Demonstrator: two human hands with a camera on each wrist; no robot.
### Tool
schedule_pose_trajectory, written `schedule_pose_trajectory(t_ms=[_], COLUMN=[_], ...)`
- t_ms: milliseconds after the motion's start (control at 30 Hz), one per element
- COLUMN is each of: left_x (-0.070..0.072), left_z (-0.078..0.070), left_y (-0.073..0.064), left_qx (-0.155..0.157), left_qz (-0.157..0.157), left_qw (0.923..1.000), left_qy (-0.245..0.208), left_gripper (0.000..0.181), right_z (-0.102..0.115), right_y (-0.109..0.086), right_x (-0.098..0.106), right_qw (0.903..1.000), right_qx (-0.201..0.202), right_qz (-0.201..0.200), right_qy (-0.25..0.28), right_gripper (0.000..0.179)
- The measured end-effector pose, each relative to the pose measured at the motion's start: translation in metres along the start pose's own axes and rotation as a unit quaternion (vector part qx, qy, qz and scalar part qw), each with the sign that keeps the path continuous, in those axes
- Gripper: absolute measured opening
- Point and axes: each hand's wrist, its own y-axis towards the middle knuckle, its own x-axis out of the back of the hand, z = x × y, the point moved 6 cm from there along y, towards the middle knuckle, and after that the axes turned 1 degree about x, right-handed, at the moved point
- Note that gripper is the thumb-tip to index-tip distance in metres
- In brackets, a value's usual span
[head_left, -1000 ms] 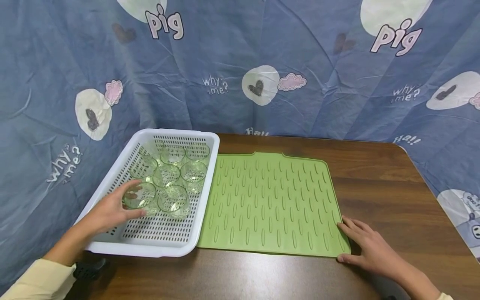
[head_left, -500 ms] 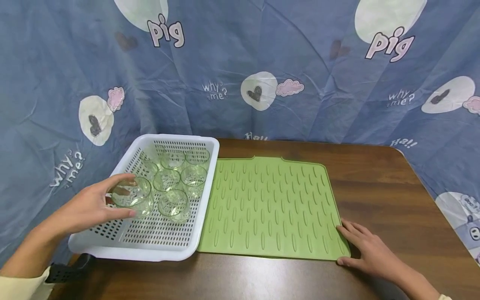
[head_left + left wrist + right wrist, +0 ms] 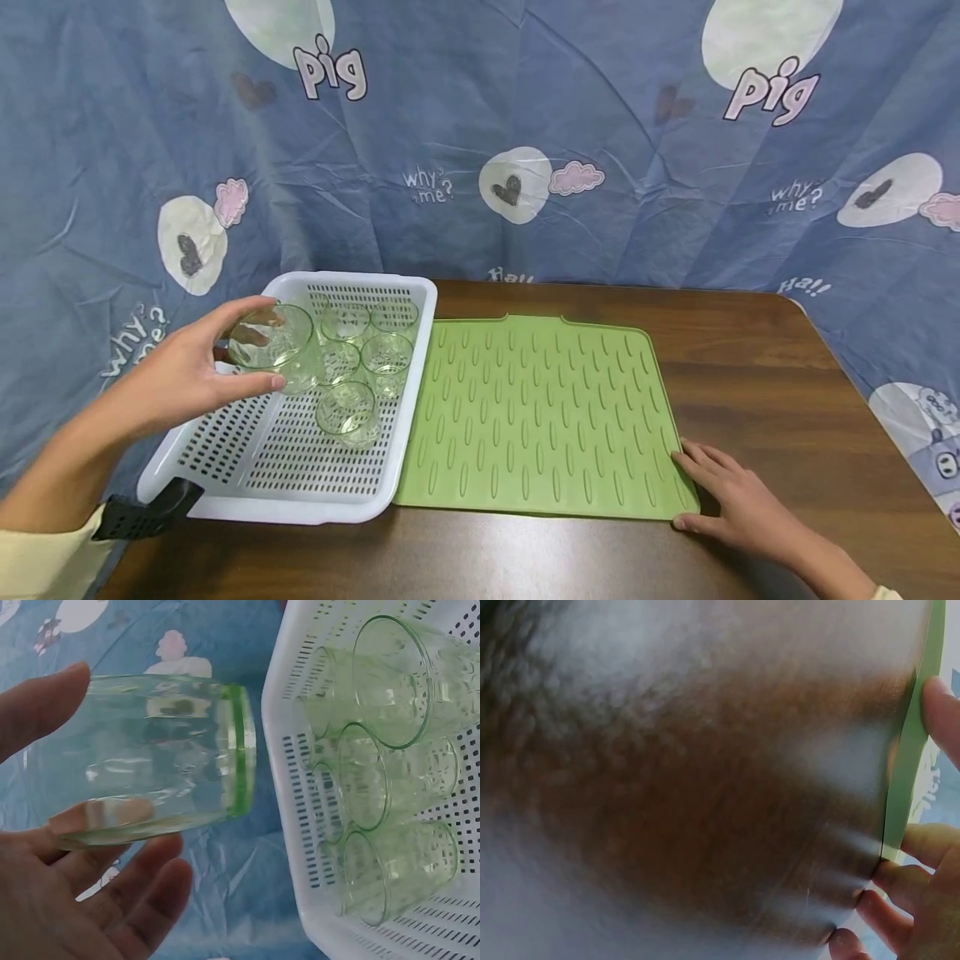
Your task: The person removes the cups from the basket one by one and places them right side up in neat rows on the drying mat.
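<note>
My left hand (image 3: 180, 367) grips a clear, green-tinted drinking glass (image 3: 298, 362) between thumb and fingers, raised over the left part of a white plastic basket (image 3: 300, 510). In the left wrist view the thumb and fingers lie on opposite sides of the glass (image 3: 165, 750), and its thick green base stands apart from the basket. Several similar glasses stand in the basket, the nearest glass (image 3: 347, 412) rim up. At the right near corner of a green ridged mat (image 3: 540, 408), my right hand (image 3: 738, 504) rests with fairly straight fingers and thumb touching the mat's edge.
A brown wooden table (image 3: 750, 367) carries the basket at left and the mat beside it, their edges adjoining. Behind the table hangs a blue patterned cloth (image 3: 637, 167). The left wrist wears a black strap (image 3: 150, 510), close to the basket's near left corner.
My left hand has lifted the glass out of the near left place among the others, first leftward, then up and farther from me. My right hand stays at the mat corner.
</note>
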Motion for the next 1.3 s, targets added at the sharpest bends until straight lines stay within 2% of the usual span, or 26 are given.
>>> schedule_pose_trajectory(t_ms=[67, 200, 333, 467, 633, 767, 1000, 1167, 1300], left_x=[0.000, 0.000, -0.002, -0.004, -0.012, -0.025, -0.059, -0.077, -0.086], left_z=[-0.005, -0.015, -0.026, -0.038, -0.052, -0.062, -0.081, -0.092, -0.097], left_y=[0.006, 0.021, 0.036, 0.051, 0.065, 0.078, 0.105, 0.119, 0.128], left_qx=[-0.005, -0.005, -0.003, -0.004, -0.009, -0.024, -0.033, -0.031, -0.029], left_qz=[-0.008, 0.004, 0.024, 0.028, 0.032, 0.035, 0.060, 0.078, 0.086], left_qw=[1.0000, 1.0000, 0.9997, 0.9995, 0.9988, 0.9963, 0.9848, 0.9787, 0.9772], left_qy=[0.003, 0.002, -0.002, -0.012, -0.037, -0.075, -0.160, -0.188, -0.192], left_gripper=[0.086, 0.087, 0.086, 0.085, 0.085, 0.084, 0.088, 0.092, 0.091], right_z=[0.000, 0.000, 0.000, 0.001, 0.002, 0.001, 0.001, 0.000, 0.000], right_y=[0.001, 0.002, 0.001, 0.001, 0.003, 0.003, -0.003, -0.003, 0.000], right_x=[0.000, 0.001, 0.002, 0.003, 0.001, 0.000, 0.003, 0.001, 0.000], right_qw=[1.0000, 0.9996, 0.9999, 0.9999, 1.0000, 1.0000, 0.9995, 0.9997, 0.9999], right_qx=[-0.004, -0.018, -0.011, 0.001, 0.004, -0.002, 0.006, 0.002, 0.001], right_qz=[0.006, 0.019, 0.010, -0.005, 0.003, 0.000, -0.029, -0.023, -0.012], right_qy=[0.004, 0.007, -0.003, -0.009, 0.000, 0.001, -0.007, -0.006, -0.001], right_gripper=[0.087, 0.087, 0.087, 0.088, 0.088, 0.088, 0.087, 0.088, 0.088])
